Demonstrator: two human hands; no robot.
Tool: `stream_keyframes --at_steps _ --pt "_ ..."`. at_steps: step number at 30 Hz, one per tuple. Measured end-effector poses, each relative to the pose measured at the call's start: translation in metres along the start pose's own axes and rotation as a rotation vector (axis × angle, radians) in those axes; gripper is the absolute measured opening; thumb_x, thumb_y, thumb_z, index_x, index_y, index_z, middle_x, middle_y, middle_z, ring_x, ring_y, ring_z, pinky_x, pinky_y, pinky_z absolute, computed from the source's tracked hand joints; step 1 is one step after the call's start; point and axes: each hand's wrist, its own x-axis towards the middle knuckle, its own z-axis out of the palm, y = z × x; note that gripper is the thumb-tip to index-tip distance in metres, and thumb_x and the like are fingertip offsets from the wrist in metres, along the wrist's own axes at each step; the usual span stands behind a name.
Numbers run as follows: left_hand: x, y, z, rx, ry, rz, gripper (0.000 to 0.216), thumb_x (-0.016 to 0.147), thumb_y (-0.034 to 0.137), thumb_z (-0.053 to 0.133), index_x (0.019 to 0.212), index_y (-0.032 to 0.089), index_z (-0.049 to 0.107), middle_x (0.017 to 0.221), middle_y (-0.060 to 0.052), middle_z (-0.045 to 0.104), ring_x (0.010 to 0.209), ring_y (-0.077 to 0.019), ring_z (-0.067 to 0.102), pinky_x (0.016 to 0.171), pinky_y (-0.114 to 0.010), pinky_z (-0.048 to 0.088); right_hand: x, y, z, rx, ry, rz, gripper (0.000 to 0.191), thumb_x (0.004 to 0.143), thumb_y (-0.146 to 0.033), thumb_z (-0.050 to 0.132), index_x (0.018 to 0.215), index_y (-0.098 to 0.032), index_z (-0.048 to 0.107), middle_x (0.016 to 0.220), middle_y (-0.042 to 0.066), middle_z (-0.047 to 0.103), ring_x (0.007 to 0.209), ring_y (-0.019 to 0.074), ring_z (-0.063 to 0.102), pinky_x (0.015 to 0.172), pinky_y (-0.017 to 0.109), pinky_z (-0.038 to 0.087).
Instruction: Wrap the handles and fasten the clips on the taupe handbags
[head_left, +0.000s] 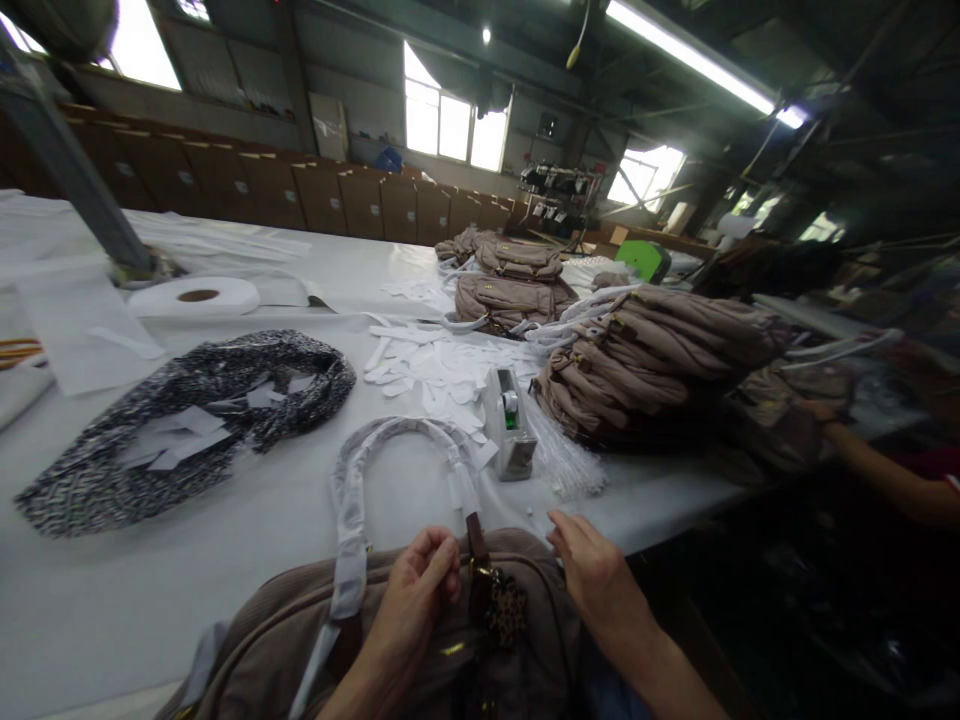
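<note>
A taupe handbag (pixel 300 610) lies at the table's near edge, its looped handles (pixel 352 490) wrapped in white film. From a brown strap tab hangs a patterned flower-shaped charm (pixel 508 608). My left hand (pixel 416 590) is over the bag's front, between the handle ends, thumb and fingers pinched together; whatever they hold, if anything, is hidden. My right hand (pixel 600 580) is at the bag's right end, fingers stretched forward with nothing visible in them. Beyond the bag stands a tape dispenser (pixel 511 430), beside a bundle of clear plastic fasteners (pixel 566 460).
White paper pieces (pixel 442 365) are scattered behind the dispenser. A black-and-white knitted cloth (pixel 187 420) with paper slips lies left, near a white roll (pixel 193 296). Taupe bags (pixel 652 360) are piled at right and farther back. A co-worker's arm (pixel 877 465) reaches in at far right.
</note>
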Motion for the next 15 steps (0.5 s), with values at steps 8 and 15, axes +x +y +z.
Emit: stream_keyframes --at_steps 8,15 --pt "0.001 -0.003 -0.008 0.063 -0.035 -0.038 0.033 0.068 0.039 0.075 0.082 0.015 0.057 0.062 0.005 0.060 0.053 -0.0068 0.053 0.054 -0.018 0.044 0.014 -0.020 0.003 0.607 0.163 0.361 0.024 0.089 -0.037 0.049 0.085 -0.018 0.062 0.063 0.002 0.067 0.053 0.0151 0.060 0.053 0.024 0.046" --pt "-0.005 -0.002 -0.013 0.267 -0.044 -0.027 0.033 0.070 0.042 0.072 0.082 0.014 0.061 0.066 0.002 0.063 0.057 -0.0101 0.056 0.059 -0.022 0.048 0.023 -0.046 0.029 1.361 0.162 0.513 0.035 0.079 -0.042 0.066 0.100 -0.016 0.056 0.073 0.002 0.068 0.057 0.0117 0.064 0.052 0.020 0.048"
